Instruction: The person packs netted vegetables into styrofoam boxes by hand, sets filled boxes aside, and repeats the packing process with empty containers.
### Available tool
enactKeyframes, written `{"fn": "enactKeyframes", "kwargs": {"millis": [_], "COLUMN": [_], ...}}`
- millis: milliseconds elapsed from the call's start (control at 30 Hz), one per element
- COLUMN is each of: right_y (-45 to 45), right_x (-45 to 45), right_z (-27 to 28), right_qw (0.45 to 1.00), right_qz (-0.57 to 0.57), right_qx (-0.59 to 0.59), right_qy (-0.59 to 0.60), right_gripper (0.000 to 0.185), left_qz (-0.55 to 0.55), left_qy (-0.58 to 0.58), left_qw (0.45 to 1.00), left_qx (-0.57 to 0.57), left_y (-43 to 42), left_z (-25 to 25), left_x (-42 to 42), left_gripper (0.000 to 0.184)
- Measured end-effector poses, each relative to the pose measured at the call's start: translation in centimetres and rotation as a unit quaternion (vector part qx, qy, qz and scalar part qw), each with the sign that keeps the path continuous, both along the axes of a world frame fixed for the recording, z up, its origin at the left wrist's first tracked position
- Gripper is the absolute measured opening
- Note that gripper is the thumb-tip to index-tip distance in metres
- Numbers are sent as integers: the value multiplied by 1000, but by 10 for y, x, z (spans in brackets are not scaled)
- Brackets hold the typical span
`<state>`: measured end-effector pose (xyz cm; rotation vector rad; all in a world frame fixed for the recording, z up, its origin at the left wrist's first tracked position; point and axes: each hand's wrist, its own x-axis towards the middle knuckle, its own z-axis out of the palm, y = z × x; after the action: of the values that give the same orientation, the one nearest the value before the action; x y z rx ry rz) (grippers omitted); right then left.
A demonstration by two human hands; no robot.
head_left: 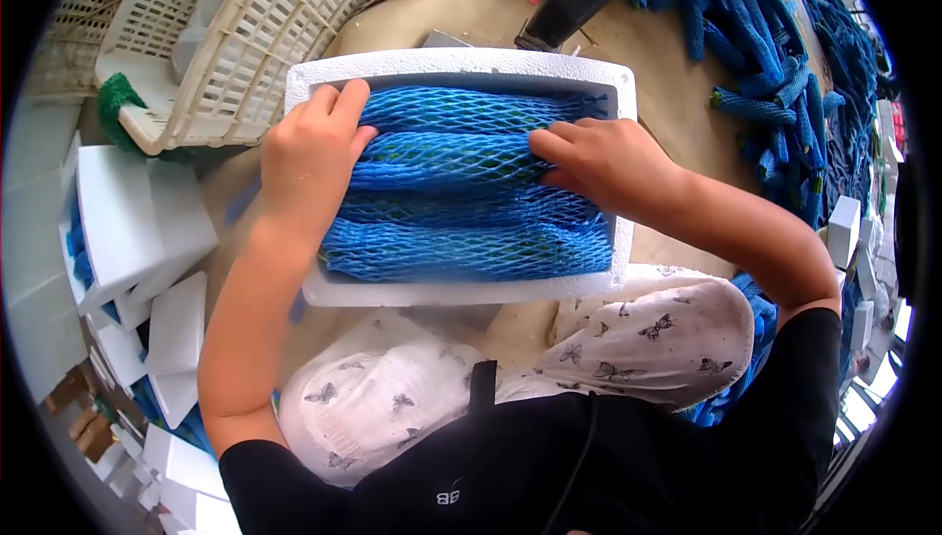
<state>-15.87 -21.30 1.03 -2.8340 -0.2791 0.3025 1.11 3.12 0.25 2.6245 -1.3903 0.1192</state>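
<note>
Head view: a white foam box is seen at the upper middle of the frame, with its long sides running across the picture. Blue netted bundles are laid inside it in rows from left to right, and green is glimpsed through the mesh. The two hands are held well apart, one at each end of the rows. At the left, the left hand is placed over the box's left wall, its fingertips and thumb set against the ends of the upper bundles. At the right, the right hand is laid on the right part of the upper bundles with its fingers bent. Whether the mesh is gripped by either hand cannot be told.

The upper left is taken up by a cream plastic basket. More foam boxes are piled at the left edge. In the upper right, a heap of blue netted pieces is spread over the tan floor. Below the box, white cloth printed with butterflies is seen.
</note>
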Motion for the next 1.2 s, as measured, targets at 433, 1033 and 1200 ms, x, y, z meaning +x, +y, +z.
{"fn": "enactKeyframes", "kwargs": {"millis": [433, 1033, 1200], "right_y": [20, 15, 21], "right_x": [0, 4, 5], "right_z": [-11, -13, -25], "right_qw": [998, 994, 993], "right_qz": [25, -20, 6], "right_qx": [-49, 60, 63], "right_qy": [26, -91, -102], "right_gripper": [34, 33, 21], "left_qz": [-137, 12, 96], "left_qy": [257, 277, 428], "left_qw": [957, 959, 899], "left_qx": [-18, -51, -5], "left_y": [34, 29, 18], "left_z": [19, -5, 6], "left_x": [-48, -38, -35], "left_gripper": [36, 50, 45]}}
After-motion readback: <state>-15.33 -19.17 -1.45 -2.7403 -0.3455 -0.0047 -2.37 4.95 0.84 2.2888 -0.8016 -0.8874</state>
